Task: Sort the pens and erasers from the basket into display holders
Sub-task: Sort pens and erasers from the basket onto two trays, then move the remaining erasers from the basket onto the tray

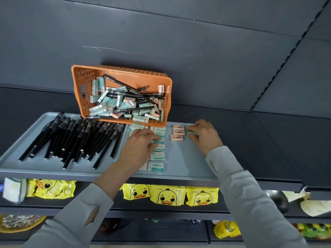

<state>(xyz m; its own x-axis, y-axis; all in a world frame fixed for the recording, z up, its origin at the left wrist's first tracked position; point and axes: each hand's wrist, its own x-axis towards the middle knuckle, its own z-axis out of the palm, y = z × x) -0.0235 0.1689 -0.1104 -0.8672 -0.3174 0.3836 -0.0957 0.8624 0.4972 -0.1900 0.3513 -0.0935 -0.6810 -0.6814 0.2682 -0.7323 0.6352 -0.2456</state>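
Pinching a mint eraser [193,134], long axis sideways, just below the basket's [78,81] right corner, the right hand [206,135] is sitting nearer the pink erasers [178,132]. The left hand [143,142] is lying bent-fingered on the green-white erasers [157,155] below the basket; I cannot tell whether it is gripping one.

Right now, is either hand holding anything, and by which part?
The right hand pinches a mint-green eraser by its long sides. The left hand lies on the green-and-white erasers; whether it grips one cannot be told.
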